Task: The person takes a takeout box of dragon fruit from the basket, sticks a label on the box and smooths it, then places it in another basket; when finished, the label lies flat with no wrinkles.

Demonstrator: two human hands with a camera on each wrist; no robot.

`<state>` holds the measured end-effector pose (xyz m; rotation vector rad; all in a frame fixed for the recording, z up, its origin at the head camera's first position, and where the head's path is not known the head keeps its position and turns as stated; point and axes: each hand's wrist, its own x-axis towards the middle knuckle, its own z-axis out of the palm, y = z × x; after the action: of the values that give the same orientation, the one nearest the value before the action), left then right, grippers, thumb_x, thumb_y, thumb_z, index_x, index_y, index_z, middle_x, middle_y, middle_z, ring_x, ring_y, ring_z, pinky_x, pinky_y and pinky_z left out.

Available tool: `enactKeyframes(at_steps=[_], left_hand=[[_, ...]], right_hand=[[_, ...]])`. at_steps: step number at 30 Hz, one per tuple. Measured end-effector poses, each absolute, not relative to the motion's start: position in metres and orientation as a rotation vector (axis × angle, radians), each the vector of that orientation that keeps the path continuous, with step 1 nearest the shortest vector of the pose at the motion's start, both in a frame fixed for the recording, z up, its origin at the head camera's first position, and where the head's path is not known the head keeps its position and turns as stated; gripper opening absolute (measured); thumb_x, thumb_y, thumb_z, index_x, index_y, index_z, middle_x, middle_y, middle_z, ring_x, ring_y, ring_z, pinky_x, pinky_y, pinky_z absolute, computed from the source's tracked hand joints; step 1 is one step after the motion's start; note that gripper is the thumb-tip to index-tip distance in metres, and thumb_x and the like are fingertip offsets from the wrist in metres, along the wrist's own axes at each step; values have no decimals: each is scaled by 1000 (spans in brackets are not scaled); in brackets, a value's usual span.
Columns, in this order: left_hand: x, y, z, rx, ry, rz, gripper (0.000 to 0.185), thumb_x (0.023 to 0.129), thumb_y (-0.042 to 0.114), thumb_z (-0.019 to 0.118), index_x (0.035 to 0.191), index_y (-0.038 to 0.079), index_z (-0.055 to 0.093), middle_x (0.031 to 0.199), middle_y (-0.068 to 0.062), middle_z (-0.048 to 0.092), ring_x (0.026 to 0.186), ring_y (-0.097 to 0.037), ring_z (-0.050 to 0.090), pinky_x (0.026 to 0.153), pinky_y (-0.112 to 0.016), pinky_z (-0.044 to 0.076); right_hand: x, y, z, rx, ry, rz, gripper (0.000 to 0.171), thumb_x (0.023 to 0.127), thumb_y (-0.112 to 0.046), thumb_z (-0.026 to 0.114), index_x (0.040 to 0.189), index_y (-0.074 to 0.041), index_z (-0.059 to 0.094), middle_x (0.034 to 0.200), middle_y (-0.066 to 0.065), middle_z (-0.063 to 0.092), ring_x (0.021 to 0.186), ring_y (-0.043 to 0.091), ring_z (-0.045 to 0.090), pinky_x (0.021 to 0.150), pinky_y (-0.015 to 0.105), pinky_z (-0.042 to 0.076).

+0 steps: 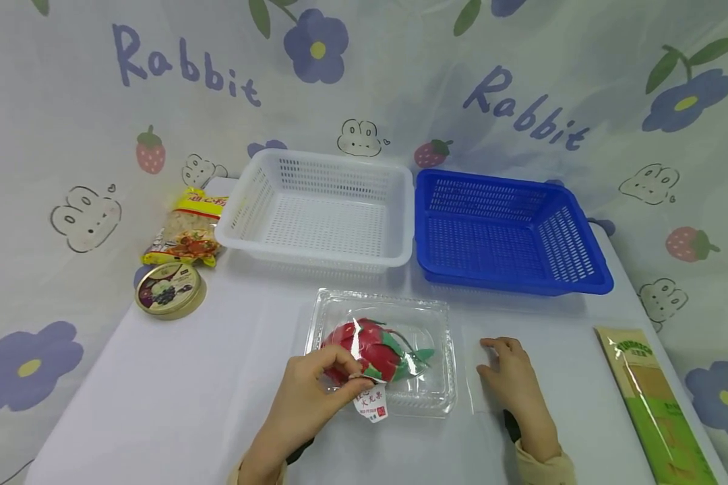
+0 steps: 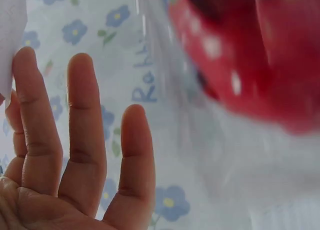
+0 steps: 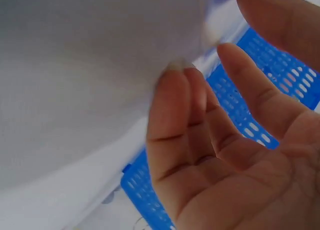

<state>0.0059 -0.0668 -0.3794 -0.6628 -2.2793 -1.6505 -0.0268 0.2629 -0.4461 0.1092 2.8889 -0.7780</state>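
A red dragon fruit (image 1: pixel 373 347) with green leaf tips, wrapped in clear film, lies in a clear plastic tray (image 1: pixel 437 397) at the table's front centre. My left hand (image 1: pixel 347 372) pinches the wrapped fruit at its near side, just above a white label (image 1: pixel 371 404). In the left wrist view three fingers (image 2: pixel 82 140) stand straight, and the blurred red fruit (image 2: pixel 260 65) fills the upper right. My right hand (image 1: pixel 499 357) rests on the table to the right of the tray, holding nothing. Its bent fingertips (image 3: pixel 185 85) touch the white surface.
Behind the tray stand an empty white basket (image 1: pixel 321 254) and an empty blue basket (image 1: pixel 509 281), the blue one also in the right wrist view (image 3: pixel 272 77). A noodle packet (image 1: pixel 188 229) and a round tin (image 1: pixel 168 289) lie at the left. A flat green packet (image 1: pixel 655 404) lies at the right edge.
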Motion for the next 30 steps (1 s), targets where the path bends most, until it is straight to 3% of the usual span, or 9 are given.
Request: enactKeyframes(at_steps=[4,12,16,22,30], left_hand=[[2,-77,-372,-597,-2349,-1598,24,72,10,84,81,19,63,71,10,65,66,0,55,59,-24,51],[-7,-88,-353,-582,-2446,-1473,24,73,10,84,82,19,63,74,12,67,69,2,55,63,-21,48],[-14,-89,-341,-635,-2479,-1413,25,74,11,83,83,20,62,73,14,64,65,2,52,62,-18,45],[-31,-81,-323,-756,-2557,-1348,23,76,11,82,86,19,63,78,14,68,74,0,62,69,-22,50],[-56,-63,-318,-888,-2728,-1283,16,81,15,78,86,17,63,77,9,71,72,0,63,64,-20,46]], right_hand=[[-29,262,-440,48,2911,-733,44,88,-10,66,128,5,56,133,34,45,114,48,53,94,60,45],[-32,244,-400,-121,3155,-805,31,90,-11,67,119,0,62,120,24,62,99,38,64,79,52,53],[-31,220,-375,-437,3219,-1044,24,86,-4,70,110,-7,67,109,9,69,90,24,66,73,38,56],[-31,180,-345,-1046,2930,-1347,35,79,1,76,108,-12,64,103,-1,70,84,10,64,75,23,54],[-47,156,-334,-1150,2802,-1360,26,82,2,73,99,-9,57,89,0,70,75,8,66,68,21,55]])
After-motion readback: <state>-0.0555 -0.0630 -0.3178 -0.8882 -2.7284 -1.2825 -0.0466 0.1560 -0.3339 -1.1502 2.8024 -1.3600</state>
